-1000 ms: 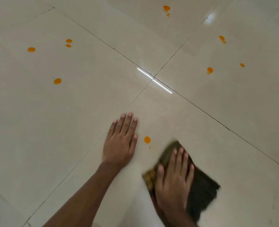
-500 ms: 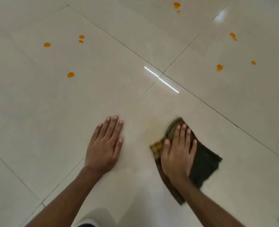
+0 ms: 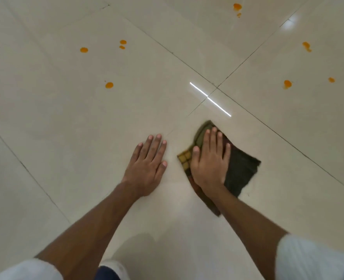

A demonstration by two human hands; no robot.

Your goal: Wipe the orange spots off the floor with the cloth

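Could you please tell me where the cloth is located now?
In the head view the cloth lies on the floor right of centre, pressed under the right hand, beside the left hand and just below where the tile joints cross.

You're seeing 2 hands: left hand [image 3: 147,164] & right hand [image 3: 209,160]. You're counting 1 cloth [image 3: 241,168]. Approx. 9 orange spots [image 3: 109,85] are showing on the floor [image 3: 66,138]: 4 left, 2 top centre, 3 right. The smeared spot [image 3: 306,46] is perhaps reading as 2 blobs. Also showing: 2 white sleeves [image 3: 308,259], 1 light streak [image 3: 210,99].
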